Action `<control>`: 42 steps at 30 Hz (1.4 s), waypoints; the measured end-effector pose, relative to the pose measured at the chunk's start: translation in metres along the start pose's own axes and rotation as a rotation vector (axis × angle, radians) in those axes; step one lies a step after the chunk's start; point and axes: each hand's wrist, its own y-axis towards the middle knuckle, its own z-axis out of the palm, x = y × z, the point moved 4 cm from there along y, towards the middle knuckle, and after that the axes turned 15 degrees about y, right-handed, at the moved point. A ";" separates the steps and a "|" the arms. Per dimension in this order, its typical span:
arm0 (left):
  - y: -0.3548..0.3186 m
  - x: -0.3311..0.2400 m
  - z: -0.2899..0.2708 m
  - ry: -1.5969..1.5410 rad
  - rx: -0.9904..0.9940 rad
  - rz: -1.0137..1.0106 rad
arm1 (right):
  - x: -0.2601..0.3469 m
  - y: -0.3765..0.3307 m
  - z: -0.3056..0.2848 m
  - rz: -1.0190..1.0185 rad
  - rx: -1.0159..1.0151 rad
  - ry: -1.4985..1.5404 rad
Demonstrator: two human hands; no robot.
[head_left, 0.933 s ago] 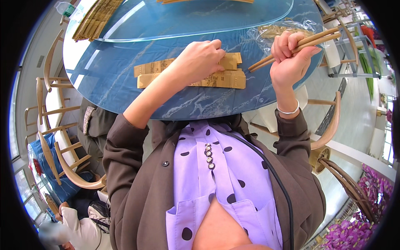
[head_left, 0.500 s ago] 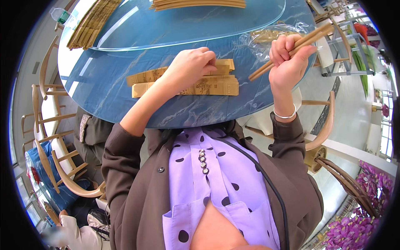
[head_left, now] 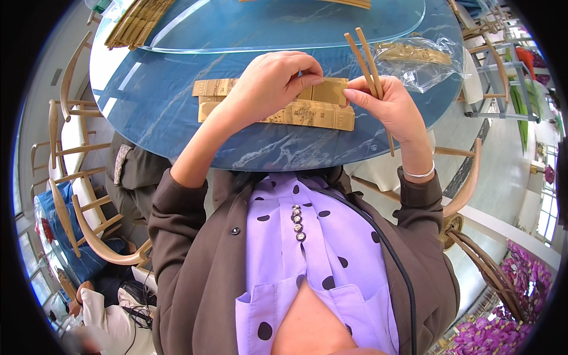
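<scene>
My right hand [head_left: 393, 109] is closed round a pair of wooden chopsticks [head_left: 365, 62] that stick up between its fingers. Its thumb and a fingertip also touch the right end of a gold-brown paper chopstick sleeve [head_left: 331, 92]. My left hand [head_left: 275, 80] reaches across the flat sleeves, thumb and fingers pinched at the far edge of that same sleeve. Closer to me lies another printed paper sleeve [head_left: 322, 116], partly hidden by my left wrist. Whatever sits inside my left fingers is mostly covered.
A blue marbled round table [head_left: 254, 151] carries a glass turntable [head_left: 236, 44]. On the glass are stacked sleeves [head_left: 133, 26] at far left and bundled chopsticks [head_left: 340, 2] at the back. A clear plastic bag [head_left: 423, 71] with sleeves lies right. Wooden chairs [head_left: 464, 183] stand around.
My right hand has come down and left to the sleeve's end, and the chopsticks have swung upright. My left hand has shifted slightly right and away from me.
</scene>
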 end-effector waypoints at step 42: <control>-0.022 -0.017 0.030 0.259 -0.050 0.236 | -0.023 0.019 -0.006 0.227 0.071 0.104</control>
